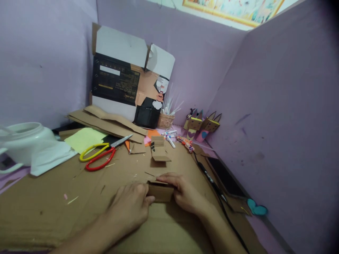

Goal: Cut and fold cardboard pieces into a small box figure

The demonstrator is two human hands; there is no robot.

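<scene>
A small folded cardboard piece (160, 193), box-like in shape, stands on the cardboard sheet (87, 208) that covers the table. My left hand (134, 201) is closed on its left end, thumb low at the front. At the other end my right hand (185, 192) grips it, with fingers reaching along the top edge at the back; the rest of those fingers is partly hidden. Just beyond lies a second folded cardboard piece (159, 151) with its flaps raised. To the left of that are scissors (106, 153) with one yellow and one red handle, blades apart.
A white pot (29, 141) and pale paper sit at the left. Flattened cardboard strips (111, 123) and an opened printed box (119, 77) are at the back. Markers (171, 135), cat-eared cardboard figures (194, 123), a glue gun (185, 143) with a black cord and a phone (225, 176) line the right.
</scene>
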